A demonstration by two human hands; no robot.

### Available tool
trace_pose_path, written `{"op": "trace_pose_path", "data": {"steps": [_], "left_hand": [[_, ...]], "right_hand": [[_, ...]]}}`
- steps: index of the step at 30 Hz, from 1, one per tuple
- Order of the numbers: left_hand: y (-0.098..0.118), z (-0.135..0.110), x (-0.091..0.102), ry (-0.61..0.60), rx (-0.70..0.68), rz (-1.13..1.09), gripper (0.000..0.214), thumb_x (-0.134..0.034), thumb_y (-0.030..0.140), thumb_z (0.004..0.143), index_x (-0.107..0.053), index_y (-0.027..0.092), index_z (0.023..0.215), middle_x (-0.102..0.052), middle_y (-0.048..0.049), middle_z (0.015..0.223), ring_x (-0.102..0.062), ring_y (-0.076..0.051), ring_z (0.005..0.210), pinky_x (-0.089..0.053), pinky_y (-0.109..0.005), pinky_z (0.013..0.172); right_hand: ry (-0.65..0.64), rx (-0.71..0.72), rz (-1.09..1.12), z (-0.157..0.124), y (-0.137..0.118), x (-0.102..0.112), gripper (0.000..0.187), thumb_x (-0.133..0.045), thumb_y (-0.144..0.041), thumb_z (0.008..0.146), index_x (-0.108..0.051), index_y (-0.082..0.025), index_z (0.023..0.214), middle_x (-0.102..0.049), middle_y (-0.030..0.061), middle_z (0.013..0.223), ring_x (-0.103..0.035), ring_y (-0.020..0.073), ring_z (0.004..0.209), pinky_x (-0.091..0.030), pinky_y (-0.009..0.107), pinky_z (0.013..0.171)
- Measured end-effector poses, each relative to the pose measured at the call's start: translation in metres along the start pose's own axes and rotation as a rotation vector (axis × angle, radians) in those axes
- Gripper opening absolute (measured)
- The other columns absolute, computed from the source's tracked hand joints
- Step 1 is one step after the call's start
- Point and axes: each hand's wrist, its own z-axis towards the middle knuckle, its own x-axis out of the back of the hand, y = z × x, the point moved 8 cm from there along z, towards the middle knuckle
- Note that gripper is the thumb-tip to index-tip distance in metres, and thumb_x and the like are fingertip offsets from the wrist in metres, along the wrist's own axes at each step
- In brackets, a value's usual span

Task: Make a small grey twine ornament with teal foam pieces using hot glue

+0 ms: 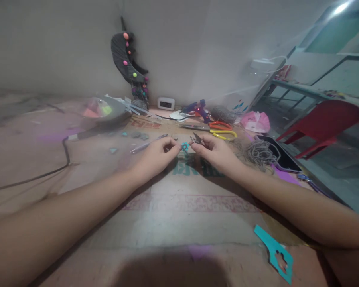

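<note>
**Teal flower cutout (184, 146) pinched between two hands**

Gripped at its left edge by thumb and forefinger of the left hand (158, 154), fingers clenched round it, low over the cardboard sheet (182, 203). Met from the opposite side by the right hand (215, 151), closed on small black snips (197, 139) with the blades angled toward the flower; touching it or not, cannot tell.

Just beyond the left hand, lying flat: a clear pen (148, 144).

Beyond the right hand: yellow scissors (224, 134), then orange scissors (219, 125), and farther off a purple glue gun (197, 108).

Right of the right hand, near but apart from it: a tangle of grey yarn (257, 153) and a black tablet (280, 157).

Beside the right forearm, well back from both hands: a teal offcut (275, 255) with a flower-shaped hole.
</note>
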Motion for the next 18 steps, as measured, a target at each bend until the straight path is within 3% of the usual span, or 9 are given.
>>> {"op": "trace_pose_path", "data": {"steps": [5, 11, 14, 18], "left_hand": [[0.003, 0.0, -0.001, -0.021, -0.021, 0.024, 0.023, -0.053, 0.038, 0.088, -0.059, 0.019, 0.077, -0.061, -0.0015, 0.077, -0.055, -0.018, 0.076, -0.041, -0.031, 0.071], [0.003, -0.001, -0.003, -0.057, -0.025, 0.046, 0.026, -0.052, 0.04, 0.09, -0.059, 0.019, 0.077, -0.061, -0.0012, 0.077, -0.055, -0.017, 0.075, -0.041, -0.032, 0.071], [0.005, -0.001, -0.005, -0.074, -0.063, 0.041, 0.033, -0.047, 0.044, 0.093, -0.061, 0.019, 0.078, -0.064, -0.0025, 0.081, -0.058, -0.018, 0.08, -0.042, -0.032, 0.074], [0.003, -0.001, -0.004, -0.053, -0.025, 0.052, 0.032, -0.055, 0.048, 0.089, -0.068, 0.019, 0.09, -0.071, -0.005, 0.092, -0.061, -0.021, 0.085, -0.045, -0.034, 0.076]], "right_hand": [[-0.069, -0.104, 0.182, 0.0, 0.003, -0.01, 0.027, -0.066, -0.042, 0.08, -0.064, -0.017, 0.088, -0.055, -0.0026, 0.071, -0.049, 0.0116, 0.064, -0.04, 0.026, 0.061], [-0.066, -0.125, 0.168, -0.002, 0.004, -0.012, 0.026, -0.065, -0.042, 0.08, -0.059, -0.017, 0.077, -0.046, -0.006, 0.062, -0.04, 0.0089, 0.055, -0.033, 0.025, 0.053], [-0.06, -0.119, 0.15, -0.002, 0.005, -0.012, 0.026, -0.065, -0.042, 0.08, -0.056, -0.018, 0.075, -0.047, -0.0055, 0.062, -0.043, 0.0094, 0.054, -0.033, 0.025, 0.052], [-0.083, -0.145, 0.162, -0.005, 0.009, -0.015, 0.028, -0.065, -0.044, 0.081, -0.054, -0.019, 0.074, -0.05, -0.0049, 0.061, -0.047, 0.0102, 0.051, -0.035, 0.025, 0.049]]}}
